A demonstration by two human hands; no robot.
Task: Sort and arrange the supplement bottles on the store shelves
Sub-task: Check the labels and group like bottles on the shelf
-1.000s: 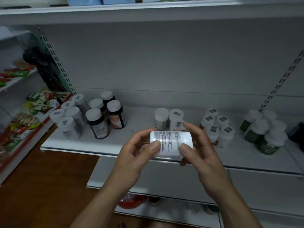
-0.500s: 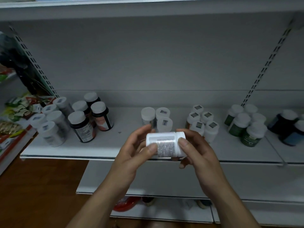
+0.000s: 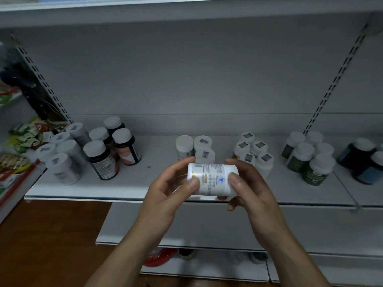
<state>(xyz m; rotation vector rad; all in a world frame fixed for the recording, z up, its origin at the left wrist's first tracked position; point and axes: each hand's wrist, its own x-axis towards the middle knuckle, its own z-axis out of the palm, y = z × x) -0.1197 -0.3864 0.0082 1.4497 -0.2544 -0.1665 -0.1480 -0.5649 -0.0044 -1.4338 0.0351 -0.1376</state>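
A white supplement bottle (image 3: 211, 179) lies on its side in front of the shelf edge, its printed label facing me. My left hand (image 3: 165, 191) grips its left end and my right hand (image 3: 250, 189) grips its right end. On the white shelf (image 3: 157, 179) behind stand sorted groups: white bottles (image 3: 62, 158) at far left, dark bottles with white caps (image 3: 109, 150), three white bottles (image 3: 194, 148) at centre, several small white bottles (image 3: 255, 154), green-labelled bottles (image 3: 308, 158) and dark blue bottles (image 3: 364, 162) at right.
An upper shelf (image 3: 186, 9) hangs overhead. Slotted uprights (image 3: 335, 79) run up the back panel. Snack packets (image 3: 18, 150) fill the neighbouring rack at left. A lower shelf (image 3: 207, 264) holds a red item and a few objects. Wooden floor (image 3: 47, 241) lies below.
The bottle has been turned in my hands so a different part of its label faces me. My view has shifted right, bringing the dark blue bottles into sight.
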